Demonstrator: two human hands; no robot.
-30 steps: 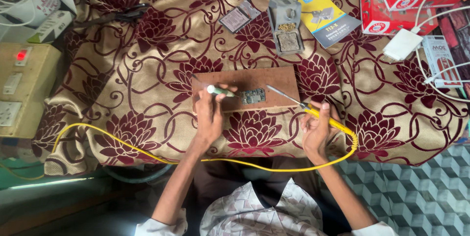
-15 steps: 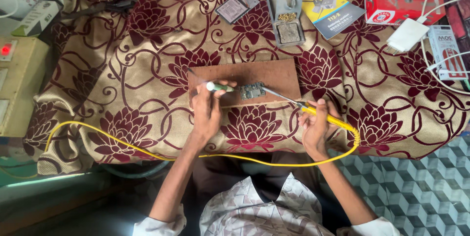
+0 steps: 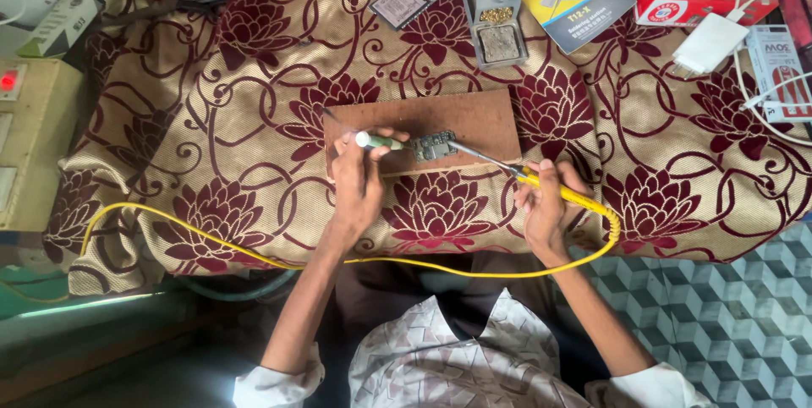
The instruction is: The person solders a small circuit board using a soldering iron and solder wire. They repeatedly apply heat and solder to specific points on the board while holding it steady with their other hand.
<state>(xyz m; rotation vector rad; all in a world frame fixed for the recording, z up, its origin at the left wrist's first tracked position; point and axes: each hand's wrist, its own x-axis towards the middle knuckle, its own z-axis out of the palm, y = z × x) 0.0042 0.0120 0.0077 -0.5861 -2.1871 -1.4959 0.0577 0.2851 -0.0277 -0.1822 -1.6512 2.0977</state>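
At frame centre, our left hand [image 3: 359, 184] is clamping a green-handled tool [image 3: 382, 142] against the small circuit board [image 3: 434, 146] on the brown wooden board [image 3: 474, 116]; our right hand [image 3: 545, 209] is gripping the yellow soldering iron [image 3: 541, 186], its tip seemingly touching the board.

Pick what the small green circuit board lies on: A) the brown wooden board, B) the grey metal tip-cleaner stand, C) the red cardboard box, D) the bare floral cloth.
A: the small green circuit board lies on the brown wooden board, between the left hand and the yellow-handled soldering iron held by the right hand.
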